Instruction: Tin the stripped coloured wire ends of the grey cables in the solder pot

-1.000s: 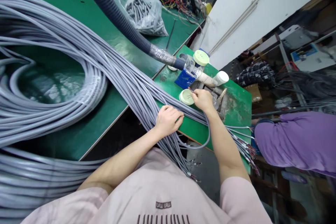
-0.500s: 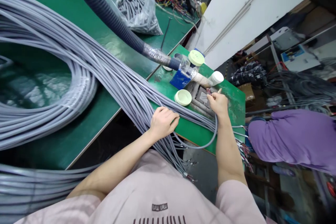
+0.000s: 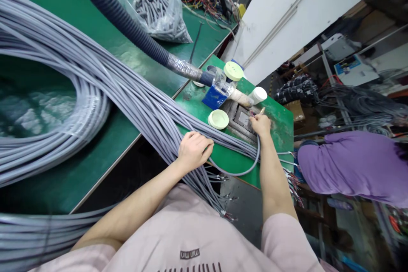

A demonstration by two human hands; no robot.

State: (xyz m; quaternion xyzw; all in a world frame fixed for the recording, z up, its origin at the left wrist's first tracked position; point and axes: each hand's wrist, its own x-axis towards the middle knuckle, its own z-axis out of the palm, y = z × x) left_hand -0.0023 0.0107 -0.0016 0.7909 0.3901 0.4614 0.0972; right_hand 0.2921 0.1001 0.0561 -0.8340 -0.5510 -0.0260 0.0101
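My right hand [image 3: 261, 125] is closed in a pinch on the end of a grey cable [image 3: 244, 173], which loops down and back toward the left. Thin coloured wires at its tip show just past my fingers, over the edge of a square metal pot [image 3: 245, 118] with a shiny grey surface. My left hand [image 3: 195, 148] lies on a thick bundle of grey cables [image 3: 153, 119], fingers curled over several of them; their undersides are hidden. Stripped cable ends [image 3: 228, 214] hang below the table edge, and others [image 3: 295, 187] stick out past its right side.
A ribbed extraction hose [image 3: 127, 21] ends above the pot. Around it stand a pale green tub [image 3: 218, 119], a white tub [image 3: 259, 94] and a yellowish lid [image 3: 233, 70]. A clear bag of grey pieces [image 3: 153, 8] sits behind. A person in purple [image 3: 347, 168] is at right.
The whole view has shifted slightly left. My right hand keeps its grip on the cable end beside the pot, and my left hand stays on the bundle.
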